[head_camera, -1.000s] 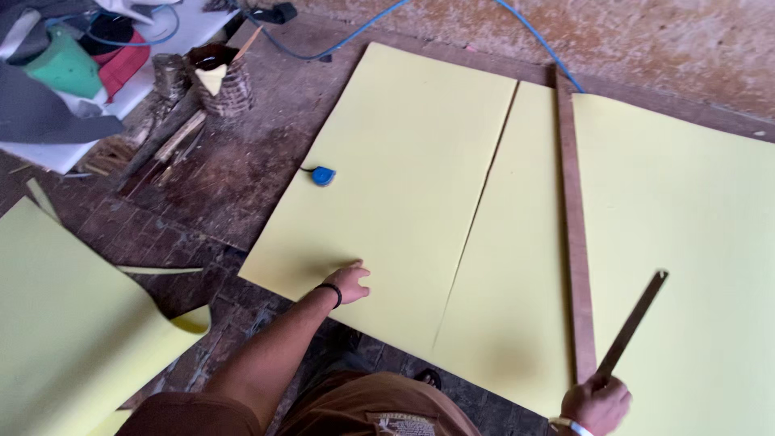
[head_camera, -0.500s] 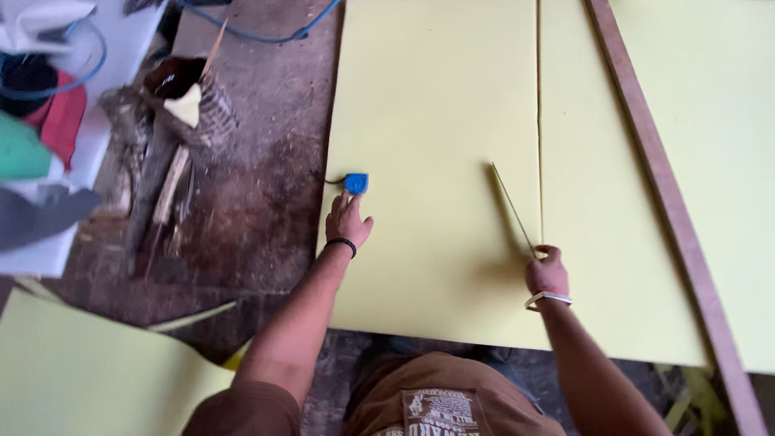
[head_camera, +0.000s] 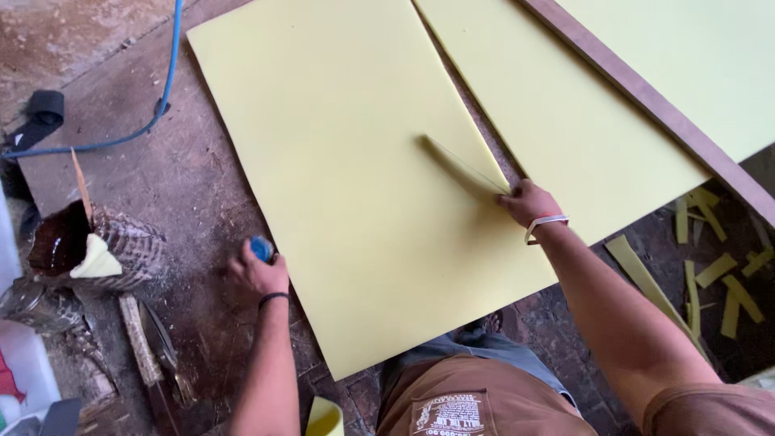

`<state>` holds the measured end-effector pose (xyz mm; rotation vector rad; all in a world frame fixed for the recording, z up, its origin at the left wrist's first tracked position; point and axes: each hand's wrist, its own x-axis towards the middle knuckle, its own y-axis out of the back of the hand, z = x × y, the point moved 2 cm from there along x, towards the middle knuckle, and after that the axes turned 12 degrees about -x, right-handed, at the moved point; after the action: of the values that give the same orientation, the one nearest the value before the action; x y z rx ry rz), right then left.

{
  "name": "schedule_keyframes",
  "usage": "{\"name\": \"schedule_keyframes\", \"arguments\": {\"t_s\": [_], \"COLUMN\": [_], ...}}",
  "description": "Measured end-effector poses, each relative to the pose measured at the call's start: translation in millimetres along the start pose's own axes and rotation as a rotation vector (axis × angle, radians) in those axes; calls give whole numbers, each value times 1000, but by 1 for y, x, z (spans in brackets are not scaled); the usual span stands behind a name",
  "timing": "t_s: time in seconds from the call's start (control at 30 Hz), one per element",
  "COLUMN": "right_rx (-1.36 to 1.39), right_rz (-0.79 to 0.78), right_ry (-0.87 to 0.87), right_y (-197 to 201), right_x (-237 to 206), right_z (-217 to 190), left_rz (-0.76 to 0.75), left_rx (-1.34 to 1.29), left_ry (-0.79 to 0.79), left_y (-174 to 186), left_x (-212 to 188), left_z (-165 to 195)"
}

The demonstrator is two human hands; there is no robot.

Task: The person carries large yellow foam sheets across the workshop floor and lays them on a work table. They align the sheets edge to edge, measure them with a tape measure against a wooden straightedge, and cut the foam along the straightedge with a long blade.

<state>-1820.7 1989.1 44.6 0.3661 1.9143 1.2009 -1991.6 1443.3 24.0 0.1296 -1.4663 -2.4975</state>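
A large pale yellow foam sheet [head_camera: 355, 161] lies flat on the dusty floor in front of me. My left hand [head_camera: 257, 273] is closed on a small blue object [head_camera: 260, 247] on the floor just off the sheet's left edge. My right hand [head_camera: 529, 201] grips one end of a thin metal ruler [head_camera: 460, 165], which lies angled across the sheet near its right edge. A second yellow sheet [head_camera: 565, 121] lies to the right, with a narrow gap between the two.
A long wooden batten [head_camera: 646, 101] crosses the sheets at upper right. Yellow foam offcuts [head_camera: 710, 258] litter the floor at right. A woven basket holding a dark pot [head_camera: 89, 246] sits at left, with a blue hose [head_camera: 153, 105] behind and tools [head_camera: 153, 355] below.
The view has swung left and closer. My left hand has closed over the blue object beside the sheet. My right hand brought the ruler from the far right onto the near sheet.
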Motion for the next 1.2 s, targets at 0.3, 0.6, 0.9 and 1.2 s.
{"name": "schedule_keyframes", "arguments": {"t_s": [0.3,0.6,0.9,1.2], "right_rx": [465,1690,1863,1843], "right_rz": [164,362,998,1601], "right_ry": [93,246,-75,-840], "right_y": [18,67,-26,-173], "right_x": [-102,-207,-439,-745], "right_z": [-19,108,429,556], "left_rz": [-162,-347,-931,-1720], "left_rx": [-60,-687,-1401,-1111], "left_ry": [-147,254,-219,-972], "left_y": [-16,-15,87,154], "left_x": [-69,-131,-350,-684], "left_z": [-10,64,278,421]}}
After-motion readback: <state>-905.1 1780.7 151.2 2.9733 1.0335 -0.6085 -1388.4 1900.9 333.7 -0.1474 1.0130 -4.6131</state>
